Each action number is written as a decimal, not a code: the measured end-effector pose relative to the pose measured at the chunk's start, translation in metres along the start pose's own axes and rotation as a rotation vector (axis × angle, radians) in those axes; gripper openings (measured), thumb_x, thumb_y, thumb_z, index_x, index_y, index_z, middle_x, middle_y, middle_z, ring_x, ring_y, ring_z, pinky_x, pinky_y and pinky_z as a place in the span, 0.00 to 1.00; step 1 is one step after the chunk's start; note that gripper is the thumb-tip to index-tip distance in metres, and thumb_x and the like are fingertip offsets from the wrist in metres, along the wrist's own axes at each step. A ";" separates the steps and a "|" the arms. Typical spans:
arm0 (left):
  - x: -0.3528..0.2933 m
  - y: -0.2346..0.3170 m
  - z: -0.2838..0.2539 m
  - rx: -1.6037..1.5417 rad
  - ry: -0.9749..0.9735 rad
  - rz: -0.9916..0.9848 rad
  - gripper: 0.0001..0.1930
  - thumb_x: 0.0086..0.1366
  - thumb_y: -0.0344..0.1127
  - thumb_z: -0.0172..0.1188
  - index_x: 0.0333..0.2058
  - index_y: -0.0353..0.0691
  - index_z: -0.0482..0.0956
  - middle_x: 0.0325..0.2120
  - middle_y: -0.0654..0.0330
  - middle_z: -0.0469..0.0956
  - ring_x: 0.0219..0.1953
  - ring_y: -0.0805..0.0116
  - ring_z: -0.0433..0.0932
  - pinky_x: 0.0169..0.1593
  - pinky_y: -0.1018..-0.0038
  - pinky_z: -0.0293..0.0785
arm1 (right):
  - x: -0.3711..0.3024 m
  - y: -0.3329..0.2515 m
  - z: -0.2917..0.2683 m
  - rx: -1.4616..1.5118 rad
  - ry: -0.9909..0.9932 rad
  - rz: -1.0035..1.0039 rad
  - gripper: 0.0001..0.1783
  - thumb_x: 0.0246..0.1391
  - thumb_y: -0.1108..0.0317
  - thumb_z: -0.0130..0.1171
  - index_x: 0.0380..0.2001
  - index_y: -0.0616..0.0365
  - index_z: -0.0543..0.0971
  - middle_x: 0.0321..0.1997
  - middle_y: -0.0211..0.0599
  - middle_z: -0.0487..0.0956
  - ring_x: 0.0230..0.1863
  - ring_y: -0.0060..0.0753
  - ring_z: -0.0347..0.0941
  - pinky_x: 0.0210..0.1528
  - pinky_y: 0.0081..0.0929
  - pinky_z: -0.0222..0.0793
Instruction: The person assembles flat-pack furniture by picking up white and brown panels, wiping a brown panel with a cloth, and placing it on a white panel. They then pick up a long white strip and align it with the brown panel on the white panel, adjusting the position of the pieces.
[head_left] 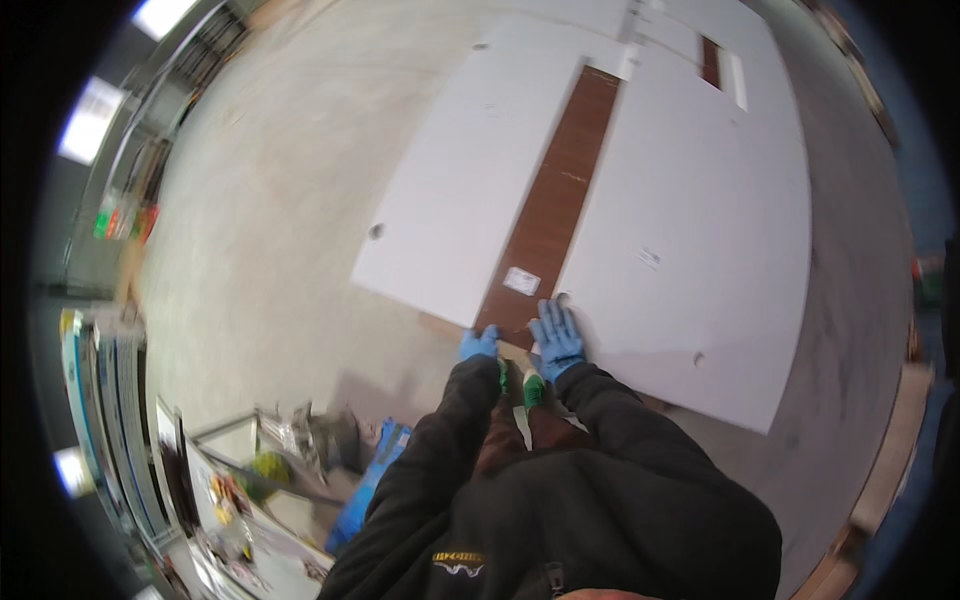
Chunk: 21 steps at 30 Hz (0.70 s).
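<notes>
A long brown panel strip (562, 185) runs away from me between two wide white panels, the left one (450, 190) and the right one (690, 230). A white label (521, 281) is on its near end. My left hand (479, 344), in a blue glove, is closed at the strip's near left corner, beside the left white panel's corner. Its thumb is hidden. My right hand (557, 338), gloved in blue too, lies flat with fingers spread at the strip's near right corner, over the edge of the right white panel.
Behind and left of me stands a bench (215, 500) with a cluttered top. A blue object (372, 485) is near my left elbow. Upright boards (115, 420) lean at far left. A smaller brown piece (710, 63) shows at the far end. Long boards (895, 450) lie at right.
</notes>
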<state>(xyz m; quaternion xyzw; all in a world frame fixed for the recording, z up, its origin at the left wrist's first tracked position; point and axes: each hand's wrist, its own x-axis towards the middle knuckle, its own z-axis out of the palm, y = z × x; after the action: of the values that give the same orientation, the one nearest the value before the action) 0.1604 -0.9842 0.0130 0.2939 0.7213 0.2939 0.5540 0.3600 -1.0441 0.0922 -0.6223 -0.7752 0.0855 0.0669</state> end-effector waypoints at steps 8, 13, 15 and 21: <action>-0.038 0.043 0.006 0.297 0.100 -0.063 0.33 0.67 0.51 0.64 0.60 0.31 0.71 0.54 0.34 0.80 0.59 0.36 0.79 0.62 0.54 0.74 | 0.000 -0.002 0.010 -0.069 0.295 -0.153 0.37 0.50 0.52 0.66 0.60 0.62 0.73 0.80 0.64 0.56 0.82 0.68 0.47 0.80 0.65 0.42; -0.042 0.024 0.007 0.126 0.099 0.050 0.31 0.67 0.52 0.65 0.58 0.32 0.75 0.53 0.39 0.82 0.57 0.43 0.81 0.60 0.56 0.75 | -0.010 -0.001 -0.002 0.001 0.129 -0.130 0.43 0.59 0.40 0.58 0.66 0.61 0.68 0.83 0.60 0.49 0.84 0.65 0.40 0.81 0.63 0.36; -0.050 -0.003 -0.001 -0.063 -0.045 0.165 0.27 0.70 0.50 0.63 0.56 0.31 0.78 0.51 0.44 0.83 0.53 0.51 0.83 0.56 0.60 0.78 | -0.019 0.002 -0.012 0.117 0.149 -0.168 0.45 0.60 0.34 0.53 0.67 0.61 0.68 0.82 0.57 0.52 0.83 0.62 0.43 0.81 0.62 0.37; -0.123 -0.051 -0.089 -0.423 -0.535 -0.246 0.23 0.73 0.51 0.64 0.58 0.42 0.78 0.33 0.65 0.79 0.29 0.71 0.77 0.30 0.75 0.74 | -0.054 -0.026 -0.044 0.408 0.164 -0.135 0.41 0.55 0.49 0.66 0.65 0.63 0.69 0.79 0.59 0.58 0.79 0.65 0.51 0.79 0.59 0.48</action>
<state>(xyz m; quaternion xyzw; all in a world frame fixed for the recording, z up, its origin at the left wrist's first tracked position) 0.0953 -1.1184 0.0701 0.1505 0.5038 0.2805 0.8030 0.3558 -1.0999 0.1410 -0.5476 -0.7736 0.1848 0.2598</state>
